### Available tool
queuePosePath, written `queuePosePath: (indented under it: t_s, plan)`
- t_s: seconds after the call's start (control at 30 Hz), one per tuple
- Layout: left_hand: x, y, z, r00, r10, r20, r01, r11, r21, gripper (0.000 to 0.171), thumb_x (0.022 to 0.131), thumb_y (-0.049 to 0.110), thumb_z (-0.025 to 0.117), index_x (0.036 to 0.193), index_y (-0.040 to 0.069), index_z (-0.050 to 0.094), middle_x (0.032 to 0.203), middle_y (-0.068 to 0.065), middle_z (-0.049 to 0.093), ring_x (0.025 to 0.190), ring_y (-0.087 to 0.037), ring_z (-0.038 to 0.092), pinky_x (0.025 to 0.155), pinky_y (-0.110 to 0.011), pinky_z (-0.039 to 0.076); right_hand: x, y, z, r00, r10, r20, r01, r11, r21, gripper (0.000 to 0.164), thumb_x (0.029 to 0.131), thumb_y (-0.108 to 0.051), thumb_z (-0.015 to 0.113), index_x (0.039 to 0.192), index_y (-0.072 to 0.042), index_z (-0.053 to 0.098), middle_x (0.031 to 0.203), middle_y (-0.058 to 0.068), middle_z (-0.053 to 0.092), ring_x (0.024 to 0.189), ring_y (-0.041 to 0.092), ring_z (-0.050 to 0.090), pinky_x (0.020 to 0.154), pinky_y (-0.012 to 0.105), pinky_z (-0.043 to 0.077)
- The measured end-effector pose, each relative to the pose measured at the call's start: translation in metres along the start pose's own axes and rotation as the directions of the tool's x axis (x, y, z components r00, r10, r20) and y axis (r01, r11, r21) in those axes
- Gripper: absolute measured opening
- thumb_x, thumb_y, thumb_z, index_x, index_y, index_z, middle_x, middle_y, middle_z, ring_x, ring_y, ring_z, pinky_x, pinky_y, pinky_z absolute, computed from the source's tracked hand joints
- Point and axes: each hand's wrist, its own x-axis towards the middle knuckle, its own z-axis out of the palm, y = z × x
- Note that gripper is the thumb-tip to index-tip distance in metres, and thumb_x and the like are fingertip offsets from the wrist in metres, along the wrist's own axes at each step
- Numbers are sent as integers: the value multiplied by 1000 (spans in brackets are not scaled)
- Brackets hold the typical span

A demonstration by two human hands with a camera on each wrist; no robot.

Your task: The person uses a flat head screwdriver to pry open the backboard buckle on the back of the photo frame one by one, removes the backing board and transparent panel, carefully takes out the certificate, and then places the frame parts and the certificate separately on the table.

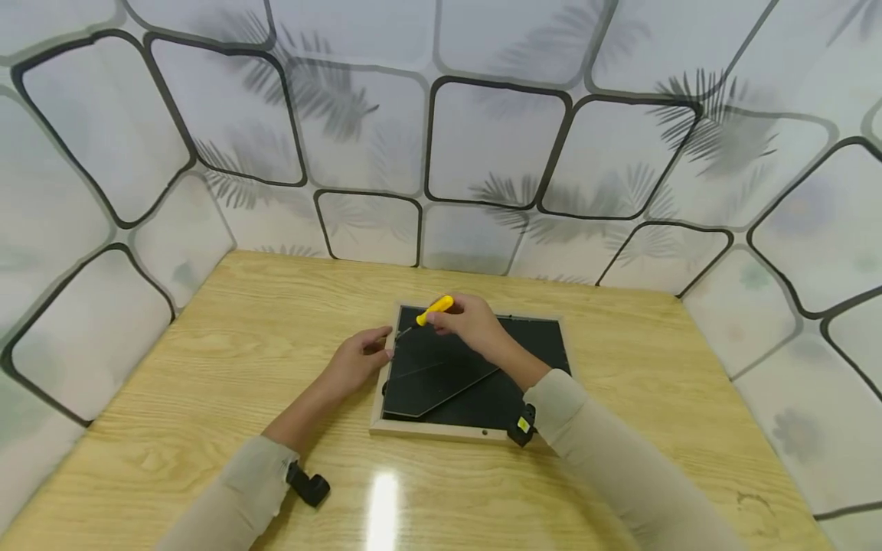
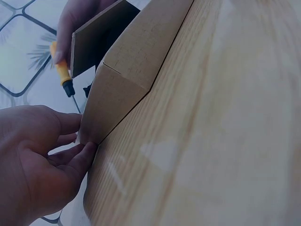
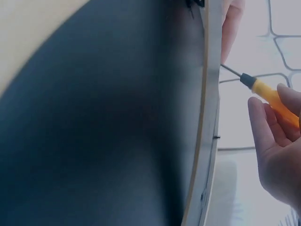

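The right hand (image 1: 472, 325) is bent over the frame's upper left part, its thumb and fingers closed around the handle of a screwdriver (image 1: 436, 309). The screwdriver slants down and leftward, its tip at the inner edge of the frame's left side. The left hand (image 1: 357, 360) comes in at the frame's left, thumb and forefinger parted with a gap between them, tips touching the outer side without wrapping around it.

The frame (image 1: 434, 431) lies flat, a rectangle of pale, wood-coloured strips, smooth and fairly deep. It surrounds a matt black backing board (image 1: 506, 402). Over the board sits a thin black flap (image 1: 441, 371) with a slanting edge; from the left wrist it can be seen tilted up from the frame. The screwdriver's handle is yellow, with a dark collar and a slim metal shaft.

Under the frame spreads a yellowish wood-grain table (image 1: 276, 306), a bright streak of light shining just below the frame. Behind the frame rises a pale wall (image 1: 482, 145) patterned with dark and grey rounded outlines and shadowy feathery leaves.
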Motion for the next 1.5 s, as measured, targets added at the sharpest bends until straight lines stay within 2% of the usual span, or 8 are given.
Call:
queuePosePath:
  t_s: [0.13, 0.4, 0.53, 0.77, 0.97, 1.5]
  plan:
    - [0, 1, 0, 1000, 1, 2, -1, 1000, 4, 53, 102, 16, 60, 152, 10, 45, 149, -17, 50, 132, -35, 52, 107, -51, 45, -3, 10, -9, 1000, 6, -23, -6, 1000, -22, 29, 94, -19, 74, 120, -8, 67, 115, 14, 67, 96, 23, 70, 84, 35, 60]
    - [1, -4, 1, 1000, -2, -6, 2, 1000, 14, 53, 102, 17, 62, 152, 11, 47, 146, -17, 53, 131, -34, 52, 109, -51, 43, -7, 20, -18, 999, 22, -23, -26, 981, -191, 26, 94, -20, 74, 117, -8, 71, 109, 11, 70, 89, 19, 71, 82, 33, 60]
    - [1, -4, 1, 1000, 18, -5, -17, 1000, 17, 52, 102, 17, 61, 152, 9, 46, 145, -18, 53, 130, -35, 53, 107, -52, 44, -6, 20, -20, 999, 34, -24, -39, 952, -304, 27, 93, -21, 74, 117, -9, 73, 110, 9, 71, 89, 19, 68, 81, 34, 58]
    - [1, -3, 1, 1000, 2, -8, -2, 1000, -3, 52, 102, 17, 62, 151, 10, 47, 146, -17, 53, 130, -34, 53, 107, -50, 44, -7, 21, -22, 999, 33, -3, -31, 877, -480, 24, 94, -23, 74, 115, -11, 76, 116, 6, 68, 92, 20, 63, 81, 35, 56]
    - [1, -4, 1, 1000, 31, -3, -31, 1000, -1, 52, 102, 16, 61, 151, 8, 47, 148, -18, 51, 130, -35, 53, 107, -51, 44, -9, 21, -21, 999, 32, 25, -14, 853, -522, 25, 94, -18, 72, 118, -11, 76, 115, 6, 67, 93, 19, 62, 82, 36, 56]
    - [1, -4, -1, 1000, 22, -8, -22, 1000, 5, 53, 102, 15, 61, 151, 8, 46, 149, -18, 51, 131, -35, 53, 108, -50, 44, -17, 20, -24, 1000, -4, 30, 21, 798, -602, 20, 96, -18, 70, 114, -10, 76, 106, 4, 67, 86, 16, 62, 77, 34, 56]
